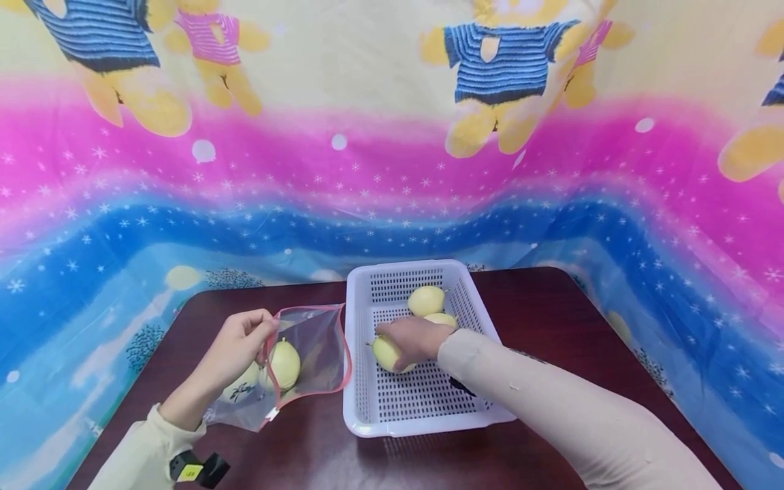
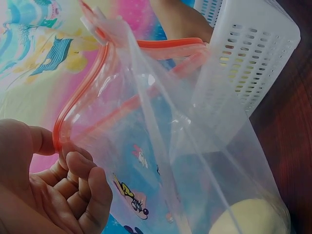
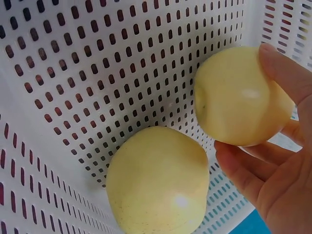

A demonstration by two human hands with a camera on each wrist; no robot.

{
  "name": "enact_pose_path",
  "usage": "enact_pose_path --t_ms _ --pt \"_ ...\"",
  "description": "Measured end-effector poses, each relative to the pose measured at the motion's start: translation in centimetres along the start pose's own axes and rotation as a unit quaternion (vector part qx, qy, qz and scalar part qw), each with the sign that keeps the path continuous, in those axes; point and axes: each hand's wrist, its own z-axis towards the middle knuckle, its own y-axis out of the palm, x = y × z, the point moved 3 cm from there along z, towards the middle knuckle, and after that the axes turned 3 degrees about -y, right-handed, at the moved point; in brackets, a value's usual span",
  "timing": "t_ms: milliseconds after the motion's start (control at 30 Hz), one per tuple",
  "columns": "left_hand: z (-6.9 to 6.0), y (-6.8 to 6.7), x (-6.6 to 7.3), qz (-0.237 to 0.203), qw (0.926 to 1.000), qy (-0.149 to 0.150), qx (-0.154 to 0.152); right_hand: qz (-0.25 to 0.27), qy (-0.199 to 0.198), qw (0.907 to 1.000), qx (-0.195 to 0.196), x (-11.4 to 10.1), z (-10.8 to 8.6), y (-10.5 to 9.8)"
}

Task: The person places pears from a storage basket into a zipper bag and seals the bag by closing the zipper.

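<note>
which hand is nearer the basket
Right. The right hand is inside the basket, gripping a pear; the left hand is outside, to the basket's left, pinching the bag.

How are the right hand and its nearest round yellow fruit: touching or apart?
Touching: the right wrist view shows the right hand with fingers against the fruit.

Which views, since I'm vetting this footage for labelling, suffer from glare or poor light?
Head: fairly even light, with a soft sheen on the dark table; left wrist: dimmer and muted, with small white highlights on the clear bag; right wrist: pale bright spots on the gripped pear and the loose pear, though both outlines read clearly.
</note>
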Motion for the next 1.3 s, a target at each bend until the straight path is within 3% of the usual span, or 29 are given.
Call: enact_pose_path --t_ms 533,1033,1300 --pt "0.0 0.3 -0.3 0.003 1.0000 -0.001 -0.002 0.049 -0.015 0.9979 0.041 0.5 -0.9 -1.8" --pt "0.1 0.3 -0.3 -0.006 1.0000 -0.004 -0.006 0.122 -0.021 0.9889 0.083 0.7 -1.9 -2.9" --pt "0.1 0.2 -0.3 -0.007 1.0000 0.000 -0.003 0.125 -0.063 0.9807 0.136 0.4 -2.7 -3.7"
